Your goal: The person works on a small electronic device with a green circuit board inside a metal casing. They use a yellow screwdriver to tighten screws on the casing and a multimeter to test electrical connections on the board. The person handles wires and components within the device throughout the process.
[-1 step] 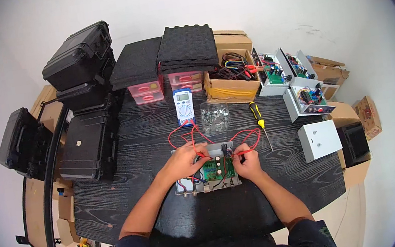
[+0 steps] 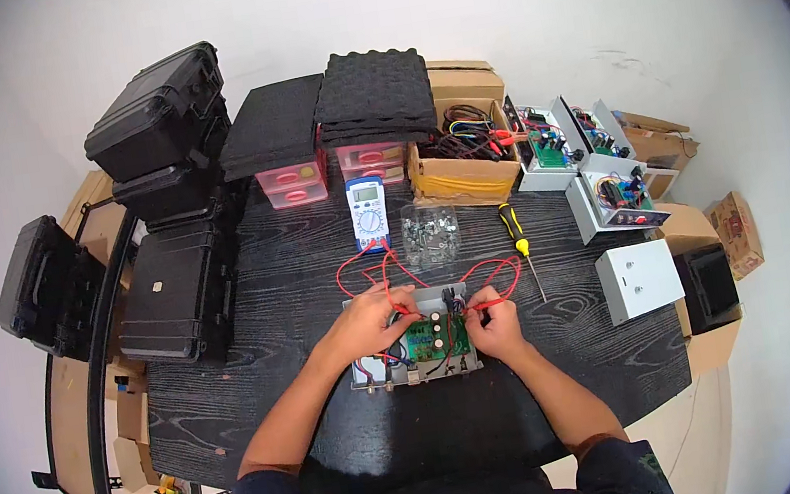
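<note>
In front of me an open grey metal case point(image 2: 360, 373) holds a green circuit board point(image 2: 425, 341) with wires along its sides. My left hand point(image 2: 368, 323) reaches over the case's left side, fingers closed on a red test probe point(image 2: 402, 313). At the right end, my right hand point(image 2: 495, 324) pinches a second red test probe point(image 2: 486, 305) close to the board's upper right corner. Both probe tips are too small to make out. Red leads run back to a white and blue multimeter point(image 2: 369, 214) lying beyond the case.
Behind the case lie a clear bag of small parts point(image 2: 431, 236) and a yellow-black screwdriver point(image 2: 517, 235). Open electronics units point(image 2: 616, 201) and a white box point(image 2: 639, 281) line the right. A cable carton point(image 2: 467, 181) stands at the back, black hard cases point(image 2: 176, 293) at left.
</note>
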The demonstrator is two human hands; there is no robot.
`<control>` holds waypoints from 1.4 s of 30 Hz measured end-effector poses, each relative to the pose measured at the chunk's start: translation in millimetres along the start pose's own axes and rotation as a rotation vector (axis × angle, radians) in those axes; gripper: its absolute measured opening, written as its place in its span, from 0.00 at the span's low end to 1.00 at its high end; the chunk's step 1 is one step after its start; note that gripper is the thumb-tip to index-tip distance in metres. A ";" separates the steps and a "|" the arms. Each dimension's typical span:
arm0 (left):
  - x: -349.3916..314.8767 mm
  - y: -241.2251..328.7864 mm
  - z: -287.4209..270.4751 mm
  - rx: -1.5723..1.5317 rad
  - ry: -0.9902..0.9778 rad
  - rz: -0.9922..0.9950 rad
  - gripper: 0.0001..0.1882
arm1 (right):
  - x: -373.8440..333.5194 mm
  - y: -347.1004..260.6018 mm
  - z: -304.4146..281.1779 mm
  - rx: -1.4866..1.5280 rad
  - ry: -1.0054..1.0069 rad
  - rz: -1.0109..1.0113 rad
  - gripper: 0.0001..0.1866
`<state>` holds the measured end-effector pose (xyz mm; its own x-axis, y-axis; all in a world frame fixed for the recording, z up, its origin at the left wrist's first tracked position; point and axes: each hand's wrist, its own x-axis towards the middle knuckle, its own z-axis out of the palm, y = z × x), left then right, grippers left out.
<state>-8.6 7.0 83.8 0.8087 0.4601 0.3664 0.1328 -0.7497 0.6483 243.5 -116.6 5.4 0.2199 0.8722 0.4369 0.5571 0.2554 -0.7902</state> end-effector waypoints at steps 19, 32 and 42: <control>0.1 6.7 -2.5 0.016 -0.036 -0.080 0.06 | 0.1 -4.0 -2.6 -0.014 -0.015 0.008 0.04; 0.3 5.4 -0.5 0.074 -0.043 -0.071 0.08 | 1.7 -3.7 0.8 -0.004 0.035 -0.057 0.04; -0.6 0.5 1.5 0.005 0.031 -0.001 0.08 | 2.5 -4.5 0.7 0.007 0.044 -0.035 0.05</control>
<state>-8.2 5.7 82.9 0.7905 0.4754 0.3862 0.1369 -0.7517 0.6451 241.0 -115.4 9.7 0.2357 0.8435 0.4827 0.5597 0.2882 -0.7770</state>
